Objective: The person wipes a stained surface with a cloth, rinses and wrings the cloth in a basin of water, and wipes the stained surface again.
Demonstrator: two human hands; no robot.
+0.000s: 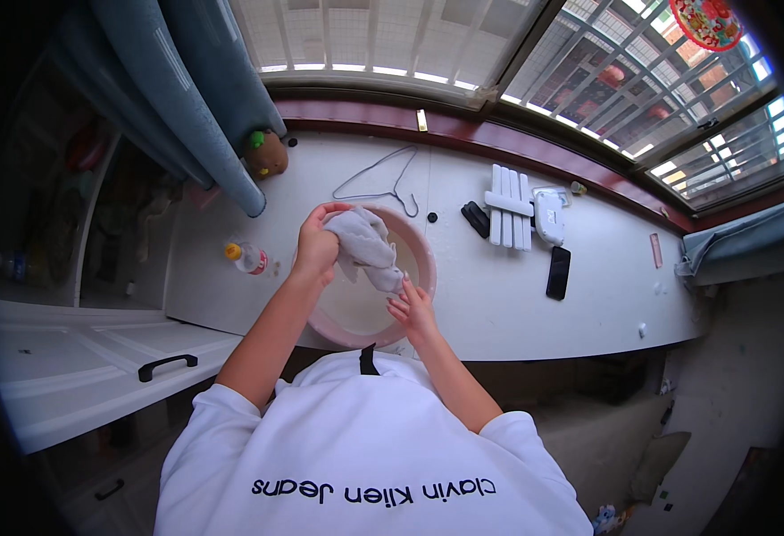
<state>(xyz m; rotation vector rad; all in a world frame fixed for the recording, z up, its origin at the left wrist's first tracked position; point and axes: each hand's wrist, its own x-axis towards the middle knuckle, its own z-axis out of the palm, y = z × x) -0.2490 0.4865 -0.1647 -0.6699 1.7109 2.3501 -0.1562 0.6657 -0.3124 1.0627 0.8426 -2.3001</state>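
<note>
Over a pink plastic basin [425, 254], a wet light-grey cloth [365, 244] is bunched and stretched slantwise between my hands. My left hand [318, 244] grips its upper left part. At the lower right end, my right hand [415, 308] holds the cloth by the fingertips, with the other fingers loosely curled. Cloudy water [352, 305] lies in the basin below. The cloth covers part of the basin's inside, and its folds hide some of my left fingers.
The basin stands on a white tabletop [486, 308]. A capped plastic bottle [248, 258] is on its left and a wire hanger [392, 181] behind it. A black phone [558, 273], a white slatted object [509, 208] and a black case [476, 219] lie right. A cabinet door [117, 355] juts out at left.
</note>
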